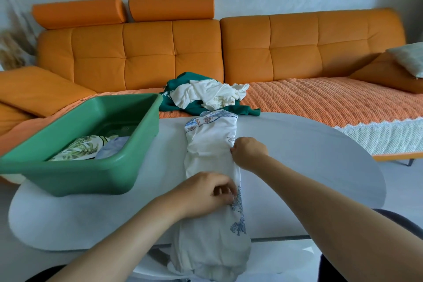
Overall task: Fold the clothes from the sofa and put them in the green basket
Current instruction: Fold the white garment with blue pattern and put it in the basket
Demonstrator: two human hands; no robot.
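A white garment with a blue floral print (pixel 210 151) lies lengthwise on the white table (pixel 309 167), folded into a long narrow strip that hangs over the near edge. My left hand (pixel 206 194) pinches its right edge near the blue print. Farther up, my right hand (pixel 248 152) pinches the same edge with curled fingers. The green basket (pixel 96 176) stands on the table's left side and holds a leaf-print piece (pixel 77 147) and a pale blue piece (pixel 112 147). On the orange sofa (pixel 174 52) behind lies a crumpled heap, a dark green garment (pixel 180 103) with a white one (pixel 210 95) on top.
An orange woven throw (pixel 320 101) covers the sofa seat. Cushions sit at the sofa's far right (pixel 407 62) and left (pixel 39 89). A dark chair edge (pixel 393 220) shows at the lower right.
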